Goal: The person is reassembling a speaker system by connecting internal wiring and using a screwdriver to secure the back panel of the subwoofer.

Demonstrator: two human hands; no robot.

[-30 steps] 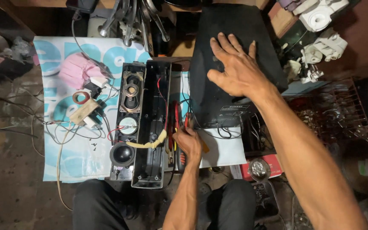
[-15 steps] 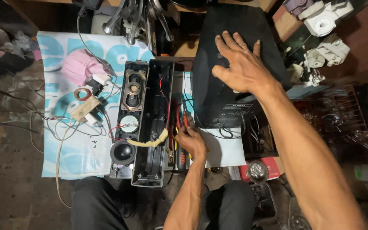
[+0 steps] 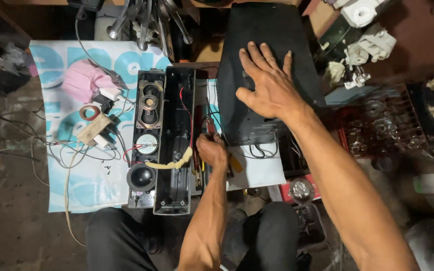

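Note:
My right hand [image 3: 269, 88] lies flat, fingers spread, on top of a big black speaker box [image 3: 262, 35] at the upper middle. My left hand [image 3: 212, 150] is curled into a fist just right of an opened long black speaker case [image 3: 177, 175]. It grips a thin tool with a red tip [image 3: 210, 125], and most of the tool is hidden by the fingers. The case's front panel [image 3: 146, 135] lies beside it with three round speaker drivers facing up. Red and black wires and a yellowish strip [image 3: 169, 164] run across the two halves.
A light blue and white printed sheet [image 3: 81, 185] covers the floor on the left, carrying a pink cloth [image 3: 84, 80], a tape roll [image 3: 90, 112], small parts and tangled wires. Metal tools [image 3: 144, 20] hang at the top. White plastic parts [image 3: 362, 45] and a wire rack [image 3: 398, 125] crowd the right.
Both hands stay where they were, the right on the black box, the left in a fist by the open case. Only the view has shifted slightly.

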